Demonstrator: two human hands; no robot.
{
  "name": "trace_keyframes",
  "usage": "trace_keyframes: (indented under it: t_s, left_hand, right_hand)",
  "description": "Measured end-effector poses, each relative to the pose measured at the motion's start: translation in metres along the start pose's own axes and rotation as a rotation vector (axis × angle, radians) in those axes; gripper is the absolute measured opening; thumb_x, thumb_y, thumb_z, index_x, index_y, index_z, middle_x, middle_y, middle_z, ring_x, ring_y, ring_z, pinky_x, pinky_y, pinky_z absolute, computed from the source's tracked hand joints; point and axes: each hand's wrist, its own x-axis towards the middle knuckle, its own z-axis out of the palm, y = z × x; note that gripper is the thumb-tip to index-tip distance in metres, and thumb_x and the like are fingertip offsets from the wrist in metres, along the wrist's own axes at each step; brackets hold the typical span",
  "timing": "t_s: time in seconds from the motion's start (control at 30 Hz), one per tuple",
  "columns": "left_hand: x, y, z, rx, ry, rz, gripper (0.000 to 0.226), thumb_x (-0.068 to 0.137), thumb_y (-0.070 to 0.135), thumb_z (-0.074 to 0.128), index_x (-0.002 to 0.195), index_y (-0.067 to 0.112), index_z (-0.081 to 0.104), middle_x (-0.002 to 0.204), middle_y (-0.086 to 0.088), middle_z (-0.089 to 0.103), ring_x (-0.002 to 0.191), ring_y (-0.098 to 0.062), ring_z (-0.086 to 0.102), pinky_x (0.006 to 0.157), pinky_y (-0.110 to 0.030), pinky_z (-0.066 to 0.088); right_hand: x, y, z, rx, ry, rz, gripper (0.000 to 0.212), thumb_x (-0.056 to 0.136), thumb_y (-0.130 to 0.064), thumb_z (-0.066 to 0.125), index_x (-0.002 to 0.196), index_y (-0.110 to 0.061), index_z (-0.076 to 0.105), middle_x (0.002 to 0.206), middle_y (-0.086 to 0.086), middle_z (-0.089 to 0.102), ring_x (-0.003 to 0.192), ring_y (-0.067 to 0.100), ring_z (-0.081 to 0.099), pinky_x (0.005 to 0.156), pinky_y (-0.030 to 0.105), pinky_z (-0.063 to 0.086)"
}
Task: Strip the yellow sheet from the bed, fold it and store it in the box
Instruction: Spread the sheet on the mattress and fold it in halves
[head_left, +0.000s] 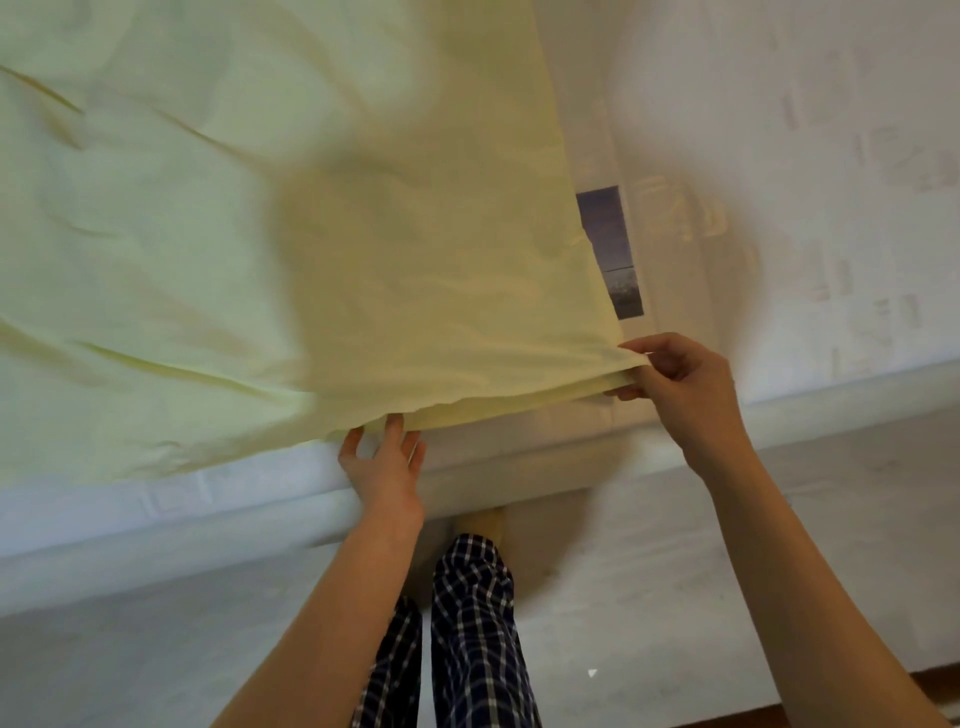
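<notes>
From my feed, the sheet (311, 234) lies over the left and middle of the bed (810, 156). Its right part is lifted a little off the surface and casts a soft shadow. The picture is blurred, so fine creases are hard to read.

The right hand (680, 384) is closed on the sheet's near right corner. Thumb and fingers pinch the cloth and hold it raised above the bed's edge. A second layer of yellow cloth shows just under the hem beside this hand.

The left hand (384, 467) is open, with its fingers spread and nearly straight. Its fingertips touch the sheet's near hem from below. I cannot see any cloth caught between them.

To the right of the sheet the bed is bare, white with a faint pattern. A dark rectangular label (610, 249) lies on it, just beside the sheet's right edge and partly covered by it.

Below the hands I see checked trousers (472, 623) and one foot (483, 522) close against the side of the bed.
</notes>
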Motion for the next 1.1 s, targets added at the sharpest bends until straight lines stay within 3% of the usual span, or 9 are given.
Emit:
trace_keyframes:
  t_s: [0.33,0.5,0.57,0.63,0.7,0.8,0.87,0.97,1.1]
  left_hand:
    - [0.011,0.007,-0.036,0.033,-0.354,-0.133,0.012,0.095,0.009,0.048,0.092,0.01,0.06,0.097,-0.002,0.064,0.098,-0.016,0.06,0.096,-0.036,0.047]
    - [0.013,0.019,-0.039,-0.06,-0.166,-0.168,0.014,0.085,0.021,0.066,0.096,0.013,0.062,0.098,-0.004,0.068,0.093,-0.016,0.065,0.093,-0.035,0.05]
    - [0.015,0.034,-0.021,-0.022,-0.09,-0.161,0.004,0.09,0.016,0.061,0.089,0.014,0.059,0.095,-0.003,0.065,0.084,-0.013,0.063,0.095,-0.034,0.049]
    - [0.015,0.066,0.007,-0.065,-0.106,-0.115,0.012,0.095,0.017,0.055,0.083,0.017,0.054,0.093,0.0,0.061,0.072,-0.008,0.059,0.08,-0.023,0.054]
    - [0.018,0.113,0.032,-0.217,-0.224,0.003,0.016,0.097,0.019,0.05,0.081,0.017,0.054,0.085,0.0,0.064,0.071,-0.009,0.066,0.06,-0.018,0.054]
    - [0.011,0.179,0.046,-0.368,-0.443,0.355,0.021,0.1,0.017,0.045,0.098,0.003,0.061,0.117,-0.022,0.064,0.112,-0.022,0.062,0.083,-0.023,0.055]
    - [0.005,0.178,0.048,-0.453,-0.518,0.395,0.019,0.096,0.014,0.053,0.101,-0.001,0.065,0.105,-0.017,0.071,0.095,-0.02,0.07,0.085,-0.028,0.056]
    - [0.015,0.112,0.042,-0.218,-0.329,0.157,0.01,0.094,0.013,0.057,0.084,0.01,0.06,0.078,-0.001,0.07,0.073,-0.01,0.068,0.094,-0.031,0.052]
    - [0.053,0.036,0.023,0.127,-0.162,-0.108,0.011,0.093,0.006,0.055,0.085,0.013,0.055,0.103,-0.003,0.062,0.085,-0.013,0.059,0.102,-0.035,0.044]
  right_hand:
    - [-0.013,0.011,-0.008,-0.056,-0.037,0.054,0.039,0.084,0.011,0.052,0.081,-0.024,0.069,0.082,-0.003,0.07,0.068,0.001,0.068,0.063,0.012,0.055]
    - [-0.019,0.014,-0.011,-0.039,-0.176,0.22,0.012,0.072,-0.028,0.078,0.083,-0.024,0.076,0.088,0.002,0.075,0.082,0.012,0.072,0.074,0.02,0.058]
    - [-0.017,0.006,0.0,0.069,-0.132,0.329,0.038,0.064,-0.048,0.075,0.083,-0.015,0.075,0.089,0.004,0.074,0.085,0.02,0.071,0.075,0.026,0.058]
    - [-0.003,-0.018,0.024,0.164,-0.049,0.352,0.036,0.078,-0.035,0.071,0.085,0.0,0.07,0.087,0.01,0.068,0.079,0.024,0.066,0.074,0.032,0.058]
    - [0.026,-0.058,0.047,0.222,0.002,0.244,0.013,0.084,-0.01,0.068,0.08,0.001,0.065,0.076,0.009,0.062,0.071,0.02,0.062,0.058,0.023,0.056]
    - [0.072,-0.139,0.056,0.389,0.096,-0.24,0.011,0.077,-0.002,0.07,0.075,-0.012,0.066,0.066,-0.002,0.068,0.065,0.012,0.067,0.054,0.022,0.054]
    - [0.081,-0.145,0.044,0.359,0.143,-0.447,0.011,0.073,-0.009,0.073,0.081,-0.016,0.068,0.073,-0.002,0.07,0.074,0.018,0.069,0.061,0.031,0.058]
    - [0.069,-0.065,0.035,0.197,0.216,0.012,0.037,0.076,-0.001,0.072,0.11,-0.007,0.059,0.079,0.006,0.061,0.069,0.02,0.061,0.064,0.032,0.057]
    - [0.055,0.041,0.031,0.172,0.185,0.496,0.045,0.079,0.008,0.067,0.121,0.012,0.052,0.098,0.023,0.06,0.077,0.026,0.059,0.059,0.025,0.058]
